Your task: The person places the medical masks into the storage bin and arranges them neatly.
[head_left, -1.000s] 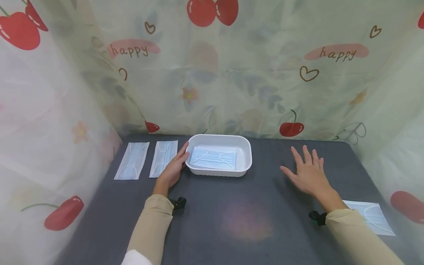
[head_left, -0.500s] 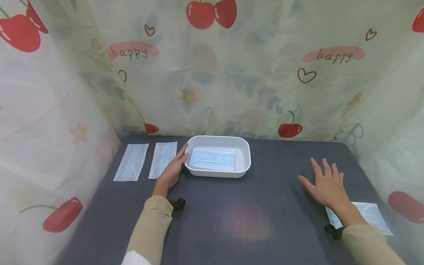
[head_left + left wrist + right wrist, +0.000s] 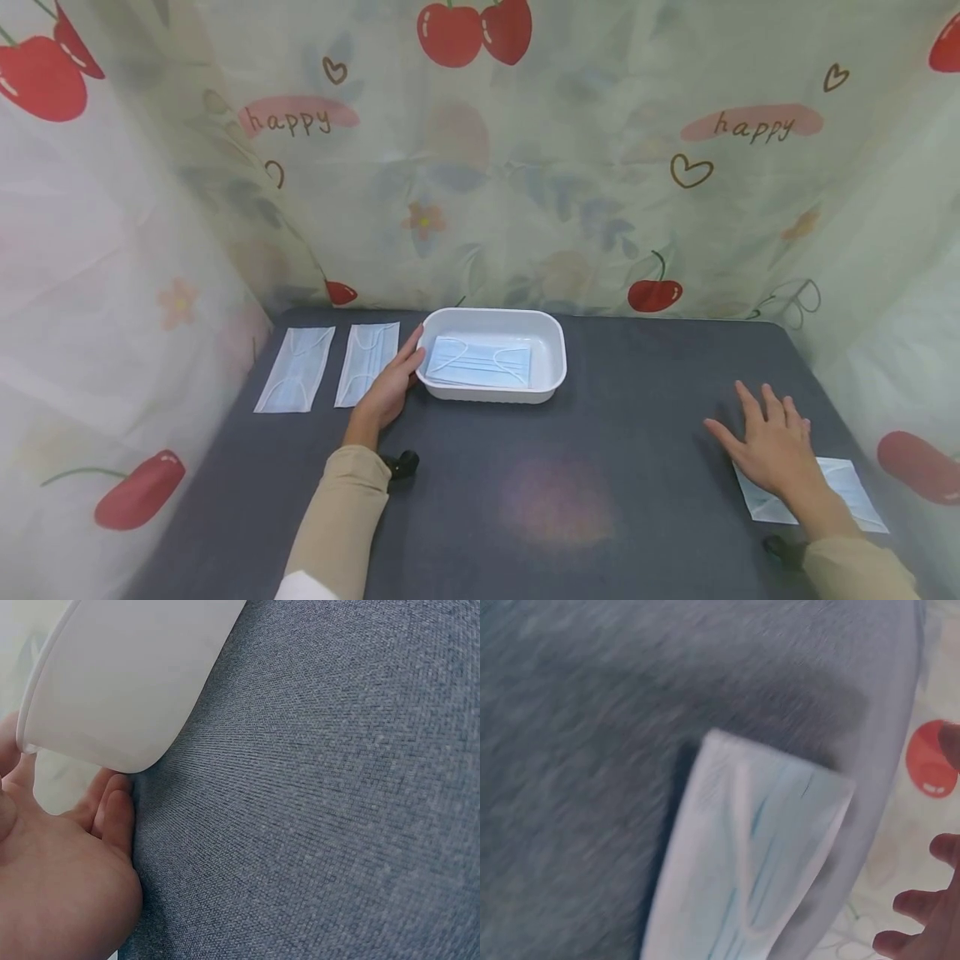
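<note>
My left hand (image 3: pixel 384 398) holds the left end of a white plastic tray (image 3: pixel 553 367), with fingers against its outer wall and the thumb near its rim. In the left wrist view, the lower fingers (image 3: pixel 116 817) bend beside the base of the tray. A light blue face mask (image 3: pixel 480 362) lies inside, its ear loops on top; whether others lie beneath is unclear. My right hand (image 3: pixel 776 450) hovers with spread fingers above another face mask (image 3: pixel 847 483) on the right and partly covers it. Nothing is between those fingers.
Two more face masks, an outer one (image 3: pixel 295 369) and an inner one (image 3: pixel 367 362), lie flat left of the tray; the left hand partly overlaps the inner one. The dark grey table (image 3: pixel 555 467) is bordered by a printed curtain (image 3: pixel 510 192) at the back and sides.
My right hand has moved right and towards me, from bare table to over the right-hand mask. The left hand and the tray have stayed in place.
</note>
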Demonstrator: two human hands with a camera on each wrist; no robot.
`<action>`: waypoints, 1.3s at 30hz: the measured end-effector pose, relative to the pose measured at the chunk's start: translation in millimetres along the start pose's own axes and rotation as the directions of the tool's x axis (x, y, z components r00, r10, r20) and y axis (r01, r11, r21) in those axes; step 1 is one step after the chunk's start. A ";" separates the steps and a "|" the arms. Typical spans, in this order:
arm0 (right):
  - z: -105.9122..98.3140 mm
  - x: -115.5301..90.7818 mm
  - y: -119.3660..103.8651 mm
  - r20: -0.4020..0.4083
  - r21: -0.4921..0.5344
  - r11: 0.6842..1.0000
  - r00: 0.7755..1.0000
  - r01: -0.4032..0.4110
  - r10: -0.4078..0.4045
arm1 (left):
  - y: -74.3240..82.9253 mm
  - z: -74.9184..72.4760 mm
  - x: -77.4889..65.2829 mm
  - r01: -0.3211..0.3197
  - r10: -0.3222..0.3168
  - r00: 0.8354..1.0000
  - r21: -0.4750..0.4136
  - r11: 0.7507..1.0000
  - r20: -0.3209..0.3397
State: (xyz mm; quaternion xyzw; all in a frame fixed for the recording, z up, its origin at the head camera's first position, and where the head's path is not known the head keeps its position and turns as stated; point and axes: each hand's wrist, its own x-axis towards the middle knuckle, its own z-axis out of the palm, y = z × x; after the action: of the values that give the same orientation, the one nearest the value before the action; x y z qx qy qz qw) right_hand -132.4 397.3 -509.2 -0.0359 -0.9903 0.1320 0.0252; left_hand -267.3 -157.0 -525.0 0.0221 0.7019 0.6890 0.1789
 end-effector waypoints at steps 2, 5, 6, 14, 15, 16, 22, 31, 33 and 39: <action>-0.2 -2.6 5.4 0.005 0.001 1.000 1.000 -0.003 0.003 | -0.8 -0.3 0.1 -0.001 0.001 1.000 0.005 1.000 0.001; -0.4 -6.1 13.9 0.007 -0.001 1.000 1.000 -0.006 0.006 | -2.0 -0.4 0.8 0.002 -0.002 1.000 0.011 1.000 -0.001; -0.2 -7.2 16.6 0.007 -0.001 1.000 1.000 -0.009 0.009 | -2.0 -0.4 0.8 0.001 -0.001 1.000 0.012 1.000 0.000; 2.5 -16.7 37.6 0.013 -0.019 1.000 1.000 -0.018 0.018 | -2.1 -0.4 3.2 -0.005 0.005 1.000 0.007 1.000 0.001; 2.3 -17.4 39.5 0.013 -0.023 1.000 1.000 -0.020 0.021 | -2.0 -0.4 3.5 -0.005 0.005 1.000 0.007 1.000 0.002; 2.4 -18.4 41.3 0.011 -0.027 0.999 1.000 -0.022 0.022 | -2.0 -0.4 3.7 -0.006 0.006 1.000 0.005 1.000 0.004; 8.6 -24.9 52.8 -0.028 -0.007 0.999 0.999 -0.041 0.041 | -0.7 -1.1 3.2 0.003 -0.003 1.000 -0.002 1.000 0.002; 14.3 -31.0 67.5 -0.055 0.026 0.996 0.994 -0.091 0.092 | 0.5 -0.5 -0.2 0.007 -0.007 1.000 0.010 1.000 0.000; 15.6 -32.3 69.5 -0.056 0.037 0.995 0.994 -0.095 0.097 | 0.6 -0.4 -0.3 0.008 -0.008 1.000 0.008 1.000 0.000; 17.2 -37.3 75.9 -0.042 0.026 0.988 0.988 -0.149 0.150 | 0.6 0.2 -0.3 0.004 -0.004 1.000 0.006 1.000 0.001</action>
State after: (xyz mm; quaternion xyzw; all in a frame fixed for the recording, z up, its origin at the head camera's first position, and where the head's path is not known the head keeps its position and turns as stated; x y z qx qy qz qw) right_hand -91.4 463.0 -547.2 -0.1129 -0.9824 0.1439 0.0373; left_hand -267.0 -156.8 -524.3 0.0219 0.7040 0.6865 0.1806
